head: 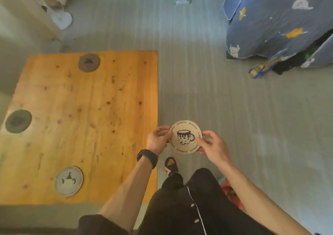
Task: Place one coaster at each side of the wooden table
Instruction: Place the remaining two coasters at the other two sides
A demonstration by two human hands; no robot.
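Note:
A round beige coaster [185, 137] printed with a dark mug is held flat between both hands, just off the right edge of the wooden table [100, 119], above the floor. My left hand [158, 140] pinches its left rim and my right hand [212, 145] its right rim. Three coasters lie on the table: a brown coaster [89, 62] near the far edge, a dark green coaster [18, 121] at the left edge, and a pale coaster [69, 181] with a teapot picture near the front edge.
A grey-green carpet [198, 72] covers the floor right of the table. A blue patterned fabric cover [273, 22] sits at the far right. A white fan base [61, 19] stands at the far left. My legs and a sandalled foot [170, 164] are beside the table's right edge.

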